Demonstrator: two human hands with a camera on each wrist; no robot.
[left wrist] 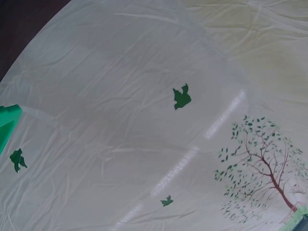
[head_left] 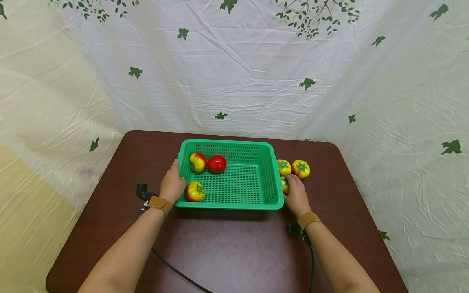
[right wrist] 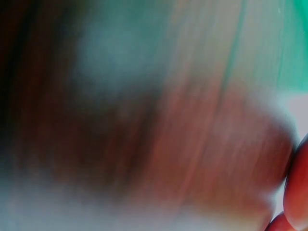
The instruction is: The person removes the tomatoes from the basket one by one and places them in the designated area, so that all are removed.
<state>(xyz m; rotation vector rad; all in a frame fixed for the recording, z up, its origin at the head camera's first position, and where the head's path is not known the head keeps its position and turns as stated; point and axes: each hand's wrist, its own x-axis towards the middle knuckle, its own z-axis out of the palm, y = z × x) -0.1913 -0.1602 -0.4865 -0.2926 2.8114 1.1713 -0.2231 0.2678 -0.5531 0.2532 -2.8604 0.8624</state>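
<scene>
One green basket (head_left: 238, 185) sat at the middle of the head frame on a dark brown bench (head_left: 227, 248). It held three fruits, all in its left part: one red-and-yellow fruit (head_left: 198, 162) and one plain red fruit (head_left: 217, 164) side by side at the upper left, and one yellow fruit with a green leafy top (head_left: 195, 191) at the lower left.

Three more fruits were just right of the basket. A yellow fruit (head_left: 283, 166) and a red-shouldered yellow fruit (head_left: 301, 169) lay side by side; below them, the third, a partly covered fruit (head_left: 285, 185), was in the right hand (head_left: 297, 195), its fingers curled round it.

The left hand (head_left: 172, 185) gripped the basket's left rim, the fingers bent over the edge.

Each wrist wore one tan band, two in all, and two black cables ran toward the bottom edge. Behind the bench hung a white sheet (head_left: 256, 101) with green leaf prints. The left wrist view caught one basket corner at its left edge; the right wrist view was mostly blurred.
</scene>
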